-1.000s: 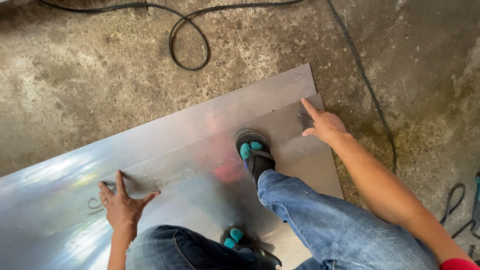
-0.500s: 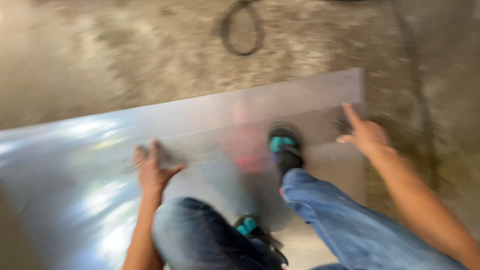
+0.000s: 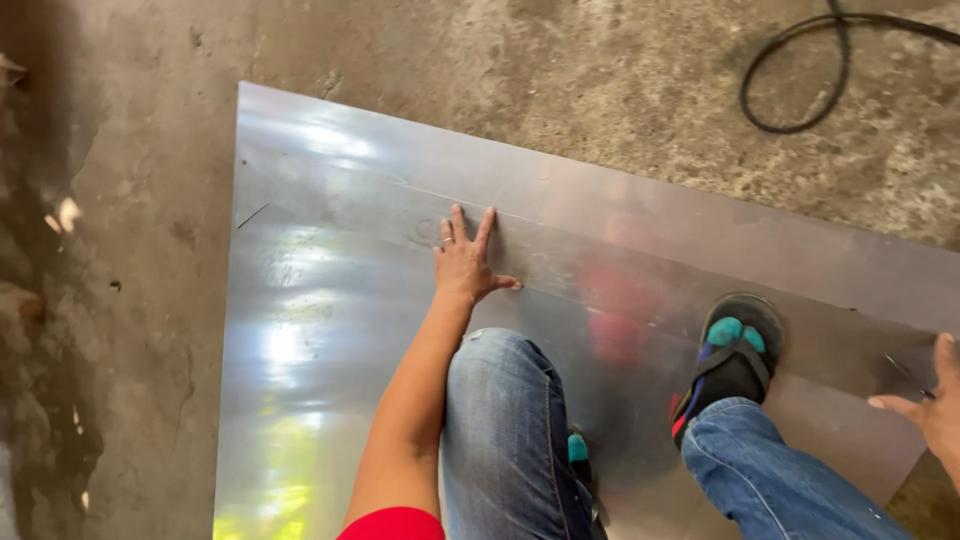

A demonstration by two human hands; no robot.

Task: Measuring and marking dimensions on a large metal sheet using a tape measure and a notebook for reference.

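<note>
Shiny grey sheet metal, a large flat rectangular panel point(image 3: 330, 330), lies on the rough concrete floor point(image 3: 130, 300) under the crouching person. The view has swung left since a moment ago, so its left edge now shows. The left hand point(image 3: 463, 262) stays pressed flat on it, fingers spread, gripping nothing; the right hand point(image 3: 935, 405), open, rests at the right corner. A sandalled foot point(image 3: 735, 355) stands on the sheet; a black cable point(image 3: 790, 110) loops beyond.

Head-worn view, steeply downward, close
</note>
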